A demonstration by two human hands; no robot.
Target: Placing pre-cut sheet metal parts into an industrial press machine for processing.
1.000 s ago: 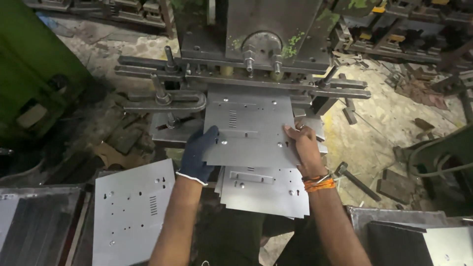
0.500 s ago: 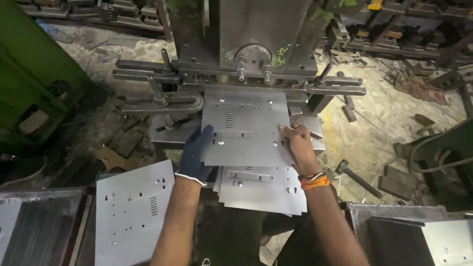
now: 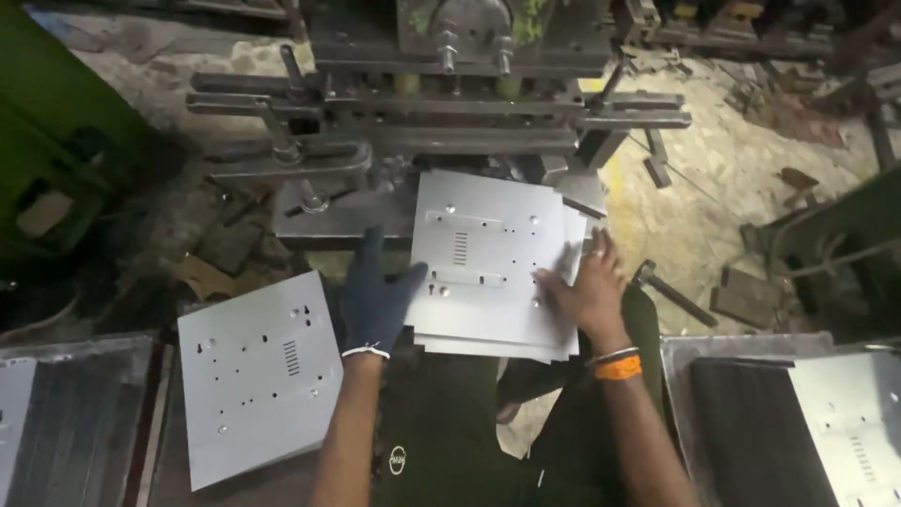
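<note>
**A:** Head view: what have you got in your hands?

**B:** My left hand (image 3: 374, 299), in the dark blue knitted glove, lies flat with fingers spread on the near-left edge of the top flat grey punched sheet-metal plate (image 3: 488, 258). My bare right hand (image 3: 587, 286) presses open-palmed on its near-right edge. Neither hand is closed around it; both pin it from above.

**A:** And where is the plate?

**B:** On a stack of like plates (image 3: 497, 345) on my lap, its far edge just at the bed of the dark steel press machine (image 3: 450, 113).

**A:** How do you handle it well here?

**B:** I'd judge it best to keep both palms level so only the top sheet slides, and square its far edge to the bed before it goes further in. Fingers belong on the near edge, well back from the tooling. The bare right hand is the one at risk from sharp edges.

**A:** Anything nearby?

**B:** 1 more grey punched plate (image 3: 258, 371) lies to the near left, apart from the stack.
</note>
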